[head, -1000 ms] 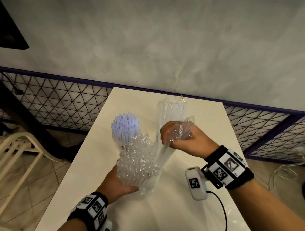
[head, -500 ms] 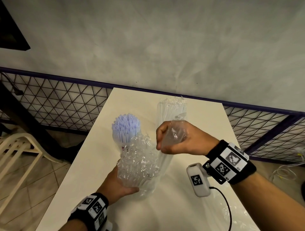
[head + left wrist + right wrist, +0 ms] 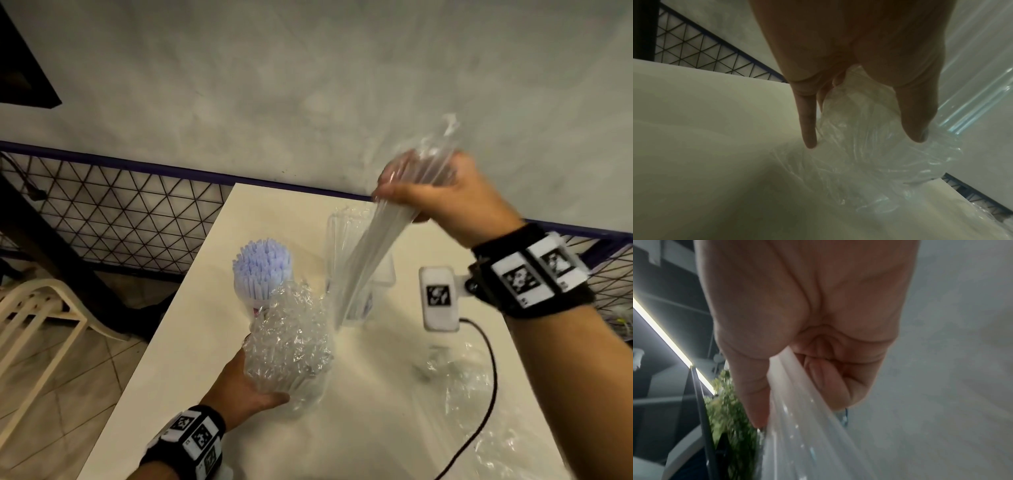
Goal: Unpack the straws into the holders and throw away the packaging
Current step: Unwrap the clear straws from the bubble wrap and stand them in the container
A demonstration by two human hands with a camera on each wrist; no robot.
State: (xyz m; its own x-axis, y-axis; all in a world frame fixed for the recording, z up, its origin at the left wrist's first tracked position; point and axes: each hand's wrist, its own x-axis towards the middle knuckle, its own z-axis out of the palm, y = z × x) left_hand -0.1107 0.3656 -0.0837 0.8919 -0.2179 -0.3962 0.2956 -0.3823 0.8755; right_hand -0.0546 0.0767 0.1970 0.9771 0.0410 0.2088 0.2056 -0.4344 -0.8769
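Two hands work over the cream tabletop (image 3: 191,359). The right hand (image 3: 445,195), raised above the far end of the tabletop, has its fingers and thumb curled round the upper part of a bundle of clear straws (image 3: 370,246); the bundle slants down and to the left, its lower end dropping toward the crumpled clear packaging (image 3: 287,339). In the right wrist view the thumb and curled fingers (image 3: 826,378) clamp the straws (image 3: 807,426) between them. The left hand (image 3: 239,387) holds the packaging from below and behind, near the front of the tabletop, with thumb and fingers round its lower part; the left wrist view shows a finger (image 3: 807,121) on one side and the thumb on the other of the wrinkled film (image 3: 869,146).

Behind the packaging stands a holder filled with pale purple straws (image 3: 262,270), their tips upward. To its right a clear holder (image 3: 363,274) stands partly hidden by the slanted bundle. More loose clear film (image 3: 472,387) lies on the tabletop at the right, crossed by a black cable (image 3: 489,377).
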